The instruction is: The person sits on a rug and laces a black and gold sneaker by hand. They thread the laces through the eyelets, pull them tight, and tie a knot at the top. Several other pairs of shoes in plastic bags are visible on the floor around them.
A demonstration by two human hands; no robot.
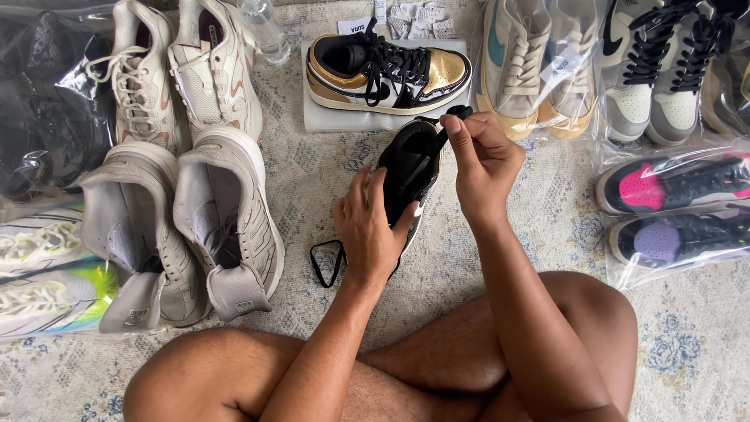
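Crossed bare legs point(437, 367) are seen nearest the camera, on a pale patterned rug point(687, 344). Just above the knees, a black shoe point(408, 168) is held off the rug between both hands, its opening turned up toward the camera. Its long axis is run from near-left to far-right, heel end low by the left hand point(369, 227), top end high by the right hand point(483, 160).

The left hand is wrapped round the shoe's lower side, fingers curled over the rim, thumb against the outer wall. The right hand is closed in a pinch on the black tab or lace end point(457, 116) at the shoe's far tip; which of the two it is cannot be told. So the far end is met by the right hand, the near end by the left, and the shoe is bridged between them. A black lace loop point(326, 264) is hung below the left hand, down onto the rug.

To the left, a grey pair point(183, 227) is stood heels toward the camera, with a bagged neon pair point(47, 273) beside it. To the right, bagged pink and purple shoes point(676, 207) are laid.

Farther off, a gold-and-black shoe point(388, 72) is rested on a white sheet, directly beyond the held shoe. A cream pair point(183, 70) is placed far left, more bagged pairs point(664, 66) far right.
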